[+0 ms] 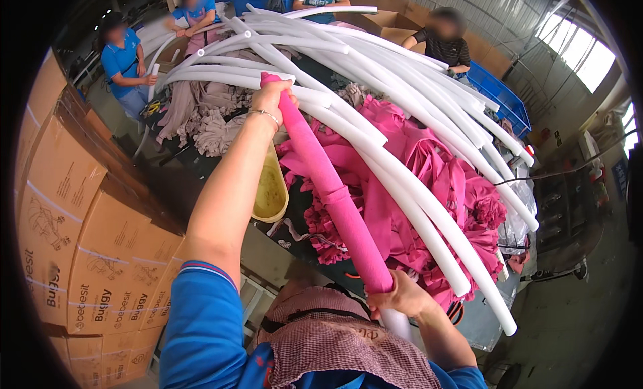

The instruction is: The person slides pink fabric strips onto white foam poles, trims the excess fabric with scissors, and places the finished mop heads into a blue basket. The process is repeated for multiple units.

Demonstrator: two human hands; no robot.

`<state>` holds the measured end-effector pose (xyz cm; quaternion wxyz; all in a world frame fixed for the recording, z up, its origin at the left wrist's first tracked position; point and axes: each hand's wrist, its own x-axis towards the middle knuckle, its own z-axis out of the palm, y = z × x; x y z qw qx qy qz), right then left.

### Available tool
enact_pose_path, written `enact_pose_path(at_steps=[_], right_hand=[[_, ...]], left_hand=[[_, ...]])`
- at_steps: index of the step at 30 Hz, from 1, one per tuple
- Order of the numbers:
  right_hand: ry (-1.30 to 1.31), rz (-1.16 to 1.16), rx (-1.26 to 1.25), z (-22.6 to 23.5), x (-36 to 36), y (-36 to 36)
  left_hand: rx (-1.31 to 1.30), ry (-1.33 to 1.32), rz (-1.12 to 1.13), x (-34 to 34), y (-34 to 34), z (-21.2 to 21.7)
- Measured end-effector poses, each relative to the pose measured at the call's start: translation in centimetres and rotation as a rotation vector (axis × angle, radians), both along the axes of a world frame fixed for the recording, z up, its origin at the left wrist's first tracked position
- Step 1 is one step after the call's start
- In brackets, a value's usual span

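A long white foam tube [396, 324] runs slantwise in front of me inside a pink fabric sleeve [315, 164]. Bare white foam sticks out below the sleeve's near end. My left hand [274, 99], arm stretched forward, is closed around the sleeve's far end. Close to my body, my right hand [404, 294] grips the sleeve at its near end. The fabric looks bunched into a fold partway along. Beneath it, a heap of pink fabric sleeves [429, 164] covers part of the table. Several bare white foam tubes [435, 221] lie across that heap, to the right of my sleeve.
A yellow tub [270, 191] sits at the table's near left edge, beside grey-beige fabric pieces [207, 127]. Stacked cardboard boxes [100, 255] rise on the left. Co-workers [124, 64] stand around the far side. A blue crate [499, 97] is at the far right.
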<state>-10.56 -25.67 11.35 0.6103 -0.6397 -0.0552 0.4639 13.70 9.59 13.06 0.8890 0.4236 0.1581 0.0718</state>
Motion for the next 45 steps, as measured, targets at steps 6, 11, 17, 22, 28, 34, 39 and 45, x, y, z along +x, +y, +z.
enact_pose_path(at_steps=[6,11,17,22,28,34,39,45], right_hand=[[-0.414,-0.183,-0.231,-2.7,4.6,2.8],[-0.919,-0.245,-0.583,-4.2,4.7,6.3],[-0.223,-0.145,0.118,-1.8,6.7,6.0],[0.011,-0.002,0.108,-0.2,6.7,6.0],[0.142,0.148,0.238,-2.2,4.1,2.6],[0.14,0.231,0.067,-1.9,4.3,4.0],[0.223,0.275,0.089,-2.8,0.4,-0.8],[-0.296,0.075,-0.095,-5.6,0.5,-2.2]], left_hand=[[0.066,-0.31,-0.25,-7.6,-10.3,-2.6],[0.078,-0.037,-0.15,-7.6,-12.0,-3.1],[0.015,-0.085,-0.093,-4.6,-9.5,-2.1],[0.133,-0.026,-0.092,-2.0,-4.9,-1.3],[0.1,-0.067,0.099,-2.1,0.5,-1.4],[0.18,-0.019,0.038,-1.5,3.3,-2.0],[0.212,0.085,0.146,-2.8,12.7,-4.4],[0.465,0.191,0.201,-4.7,11.6,-3.9]])
